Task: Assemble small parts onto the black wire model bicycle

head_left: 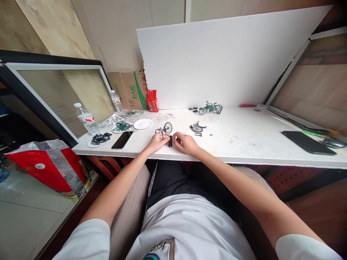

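Near the table's front edge, my left hand is closed around a partly built miniature bicycle, whose spoked wheel sticks up beyond the fingers. My right hand meets it from the other side, thumb and fingertips pinched at a small black part of the model. The fingers hide much of that part, so I cannot tell whether it is joined on. Just beyond my right hand lies a black piece with a spoked wheel, with small loose black bits beside it.
A green miniature bicycle stands farther back. At left are plates of black parts and green parts, a white plate, a phone and a water bottle. A black slab-like object and a mouse lie right.
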`<state>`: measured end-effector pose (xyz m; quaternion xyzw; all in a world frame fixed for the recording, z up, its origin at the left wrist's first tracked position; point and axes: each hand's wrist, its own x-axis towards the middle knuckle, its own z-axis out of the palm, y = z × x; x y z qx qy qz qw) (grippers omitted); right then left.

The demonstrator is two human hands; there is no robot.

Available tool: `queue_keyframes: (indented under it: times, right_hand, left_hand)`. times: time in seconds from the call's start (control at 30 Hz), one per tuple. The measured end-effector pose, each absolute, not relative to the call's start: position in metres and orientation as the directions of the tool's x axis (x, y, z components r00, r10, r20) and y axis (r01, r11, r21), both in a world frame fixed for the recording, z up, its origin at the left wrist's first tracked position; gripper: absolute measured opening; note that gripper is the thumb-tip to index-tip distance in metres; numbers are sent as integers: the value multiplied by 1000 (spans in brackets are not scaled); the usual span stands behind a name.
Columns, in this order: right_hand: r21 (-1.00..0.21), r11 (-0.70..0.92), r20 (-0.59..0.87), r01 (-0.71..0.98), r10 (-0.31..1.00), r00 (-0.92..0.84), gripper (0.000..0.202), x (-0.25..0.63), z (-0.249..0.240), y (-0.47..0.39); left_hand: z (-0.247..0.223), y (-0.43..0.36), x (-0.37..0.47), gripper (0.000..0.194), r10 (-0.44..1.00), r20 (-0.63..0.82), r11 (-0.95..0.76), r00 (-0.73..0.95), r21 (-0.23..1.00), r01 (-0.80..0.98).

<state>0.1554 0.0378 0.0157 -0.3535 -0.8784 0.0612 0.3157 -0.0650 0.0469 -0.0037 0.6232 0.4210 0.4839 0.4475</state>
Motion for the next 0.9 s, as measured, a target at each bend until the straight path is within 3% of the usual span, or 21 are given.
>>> queue_keyframes:
  times: [0.9]
  right_hand:
    - [-385, 695, 532, 607, 705, -469, 24, 155, 6, 49]
  left_hand:
    - [2, 44, -66, 43, 966, 206, -216, 155, 975, 52]
